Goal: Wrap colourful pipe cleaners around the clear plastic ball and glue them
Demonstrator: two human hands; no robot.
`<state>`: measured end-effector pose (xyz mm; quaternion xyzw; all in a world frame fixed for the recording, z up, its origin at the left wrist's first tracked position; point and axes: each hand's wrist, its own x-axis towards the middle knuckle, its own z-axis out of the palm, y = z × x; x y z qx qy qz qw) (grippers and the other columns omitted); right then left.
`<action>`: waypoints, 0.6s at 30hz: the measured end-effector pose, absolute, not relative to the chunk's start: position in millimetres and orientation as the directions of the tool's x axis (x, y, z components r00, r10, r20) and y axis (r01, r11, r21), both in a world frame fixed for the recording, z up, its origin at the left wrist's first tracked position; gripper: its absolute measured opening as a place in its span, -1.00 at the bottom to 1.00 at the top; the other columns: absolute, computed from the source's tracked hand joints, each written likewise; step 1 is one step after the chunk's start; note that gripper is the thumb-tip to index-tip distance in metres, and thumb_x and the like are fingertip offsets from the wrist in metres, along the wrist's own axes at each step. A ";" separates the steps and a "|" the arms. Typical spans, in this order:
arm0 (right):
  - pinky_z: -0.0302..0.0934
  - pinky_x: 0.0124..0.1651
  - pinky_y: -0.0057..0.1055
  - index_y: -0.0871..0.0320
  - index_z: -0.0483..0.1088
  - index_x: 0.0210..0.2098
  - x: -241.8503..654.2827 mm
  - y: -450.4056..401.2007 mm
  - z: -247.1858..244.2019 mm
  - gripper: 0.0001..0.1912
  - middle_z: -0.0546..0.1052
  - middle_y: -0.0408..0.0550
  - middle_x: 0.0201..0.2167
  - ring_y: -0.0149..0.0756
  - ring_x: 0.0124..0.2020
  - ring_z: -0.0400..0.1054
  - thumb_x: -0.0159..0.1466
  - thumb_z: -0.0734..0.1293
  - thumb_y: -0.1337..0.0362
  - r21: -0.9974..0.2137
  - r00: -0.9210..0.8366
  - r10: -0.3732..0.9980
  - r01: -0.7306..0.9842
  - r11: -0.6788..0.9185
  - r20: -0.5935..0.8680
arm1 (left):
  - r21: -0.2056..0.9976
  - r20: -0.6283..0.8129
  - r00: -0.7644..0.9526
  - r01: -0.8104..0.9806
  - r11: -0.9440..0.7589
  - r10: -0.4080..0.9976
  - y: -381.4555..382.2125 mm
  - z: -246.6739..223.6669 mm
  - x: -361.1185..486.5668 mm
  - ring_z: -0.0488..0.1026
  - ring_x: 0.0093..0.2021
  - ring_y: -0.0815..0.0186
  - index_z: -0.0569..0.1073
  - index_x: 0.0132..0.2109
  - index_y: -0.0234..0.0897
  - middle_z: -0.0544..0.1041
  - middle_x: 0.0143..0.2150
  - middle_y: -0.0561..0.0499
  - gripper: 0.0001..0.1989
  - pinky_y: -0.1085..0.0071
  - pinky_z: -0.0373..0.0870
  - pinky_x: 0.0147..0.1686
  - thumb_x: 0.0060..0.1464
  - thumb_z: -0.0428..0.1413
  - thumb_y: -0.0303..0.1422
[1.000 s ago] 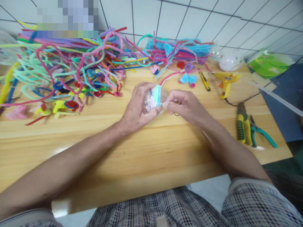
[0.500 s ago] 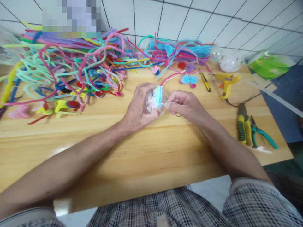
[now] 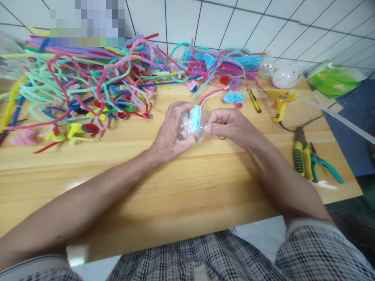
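Left hand (image 3: 171, 130) gripping a clear round plastic ball with pastel bands (image 3: 193, 121), right hand (image 3: 228, 125) pinched closed at its edge, can't tell on what; yellow plastic glue gun (image 3: 280, 102) further right.

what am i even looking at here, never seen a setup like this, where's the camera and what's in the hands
No machine: one person's bare hands, seen from a head-worn camera looking forward and down. The left hand holds a clear ball with pastel strips on or inside it. The right hand pinches beside it; what it grips is too small to tell. On the wooden table lie many pipe cleaners, a cutter, a glue gun, pliers and a teal-handled tool.
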<state>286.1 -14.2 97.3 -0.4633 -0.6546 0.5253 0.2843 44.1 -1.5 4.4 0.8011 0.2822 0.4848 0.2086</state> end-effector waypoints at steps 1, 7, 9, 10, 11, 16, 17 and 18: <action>0.01 -0.50 -0.42 0.08 0.47 -0.42 286.7 -14.2 98.5 -0.66 0.46 -0.26 -0.60 -0.46 -0.56 0.21 0.28 0.62 0.09 -0.947 -0.410 0.906 0.320 0.037 -0.103 | 0.606 0.661 0.374 0.245 -0.757 0.651 -1.5 4.7 43.9 0.48 0.45 -0.11 0.28 0.51 0.01 0.50 0.41 -0.22 -0.33 -0.18 0.54 0.46 0.45 0.27 0.09; -0.01 -0.49 -0.38 0.09 0.50 -0.47 291.2 -10.1 102.1 -0.54 0.47 -0.23 -0.58 -0.45 -0.54 0.19 0.25 0.70 -0.03 -0.908 -0.401 0.916 0.385 0.165 -0.004 | 0.599 0.675 0.379 0.221 -0.770 0.633 -1.4 7.1 45.5 0.51 0.44 -0.11 0.28 0.50 0.03 0.52 0.39 -0.21 -0.35 -0.20 0.54 0.45 0.48 0.23 0.12; 0.03 -0.48 -0.39 0.09 0.51 -0.47 293.1 -6.7 98.8 -0.50 0.50 -0.22 -0.58 -0.44 -0.53 0.23 0.23 0.72 -0.08 -0.916 -0.410 0.912 0.369 0.160 -0.005 | 0.598 0.682 0.373 0.212 -0.773 0.629 -1.1 7.5 45.9 0.52 0.42 -0.10 0.29 0.50 0.02 0.53 0.37 -0.22 -0.36 -0.18 0.57 0.43 0.50 0.20 0.14; 0.05 -0.48 -0.39 0.09 0.51 -0.47 294.0 -4.8 96.5 -0.48 0.51 -0.21 -0.57 -0.43 -0.53 0.25 0.21 0.73 -0.11 -0.923 -0.418 0.908 0.354 0.151 -0.012 | 0.595 0.687 0.371 0.205 -0.777 0.624 -0.8 7.5 45.8 0.53 0.41 -0.09 0.29 0.50 0.01 0.53 0.37 -0.22 -0.37 -0.18 0.58 0.41 0.51 0.19 0.14; 0.07 -0.48 -0.40 0.10 0.51 -0.46 294.8 -2.8 94.2 -0.46 0.52 -0.20 -0.57 -0.43 -0.53 0.27 0.20 0.74 -0.14 -0.930 -0.425 0.905 0.339 0.139 -0.020 | 0.593 0.692 0.372 0.198 -0.781 0.619 -0.4 7.4 45.7 0.53 0.40 -0.09 0.29 0.50 0.01 0.53 0.36 -0.22 -0.37 -0.17 0.58 0.41 0.51 0.19 0.15; 0.09 -0.49 -0.41 0.13 0.51 -0.47 296.3 4.1 87.1 -0.37 0.50 -0.17 -0.60 -0.44 -0.56 0.28 0.13 0.76 -0.23 -0.955 -0.443 0.894 0.289 0.065 -0.073 | 0.596 0.671 0.392 0.220 -0.772 0.629 1.5 6.6 45.0 0.52 0.43 -0.10 0.29 0.50 0.02 0.53 0.38 -0.22 -0.33 -0.19 0.56 0.43 0.49 0.17 0.21; 0.09 -0.50 -0.41 0.13 0.51 -0.47 296.3 4.7 87.0 -0.36 0.50 -0.18 -0.61 -0.45 -0.57 0.27 0.11 0.77 -0.24 -0.957 -0.446 0.891 0.283 0.056 -0.080 | 0.596 0.672 0.390 0.219 -0.773 0.629 1.6 6.4 45.2 0.52 0.43 -0.10 0.29 0.50 0.02 0.54 0.38 -0.22 -0.33 -0.18 0.56 0.43 0.49 0.16 0.22; 0.08 -0.49 -0.41 0.14 0.51 -0.47 296.3 5.2 87.1 -0.36 0.49 -0.18 -0.61 -0.45 -0.57 0.27 0.10 0.78 -0.24 -0.959 -0.450 0.889 0.280 0.048 -0.087 | 0.595 0.677 0.387 0.214 -0.775 0.626 1.6 6.3 45.5 0.52 0.42 -0.09 0.30 0.49 0.02 0.54 0.38 -0.22 -0.34 -0.18 0.57 0.43 0.49 0.16 0.22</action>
